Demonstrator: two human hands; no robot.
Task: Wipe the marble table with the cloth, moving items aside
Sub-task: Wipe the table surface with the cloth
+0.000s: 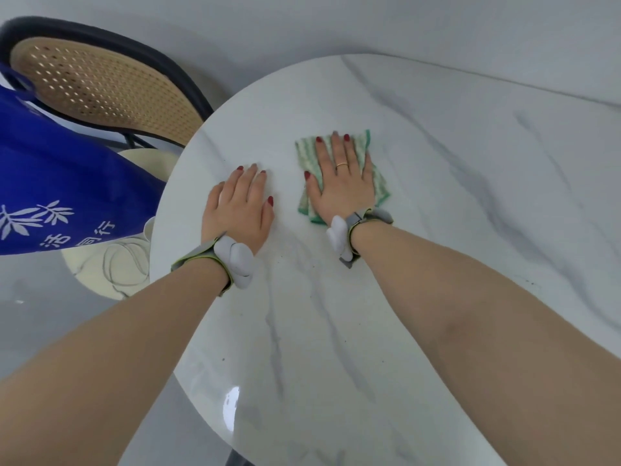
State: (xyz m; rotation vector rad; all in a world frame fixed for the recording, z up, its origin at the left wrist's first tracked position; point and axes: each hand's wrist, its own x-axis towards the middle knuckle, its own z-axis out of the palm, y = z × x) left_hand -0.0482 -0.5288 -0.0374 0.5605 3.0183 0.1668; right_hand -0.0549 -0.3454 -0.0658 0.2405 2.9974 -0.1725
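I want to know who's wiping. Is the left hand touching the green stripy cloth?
Apart. The head view shows bare marble table between the left hand and the cloth; only the right hand presses it.

Grey wristbands (215, 253) (white pods), red nails

Glossy, smooth veined marble table (420, 203); soft striped woven cloth (366, 146); perforated cane chair back (100, 85); matt blue fabric bag (67, 163).

Bright, even, soft lighting, glare patch on glossy white marble counter (235, 403), faint shadows, wide-angle edge distortion, slight softness.
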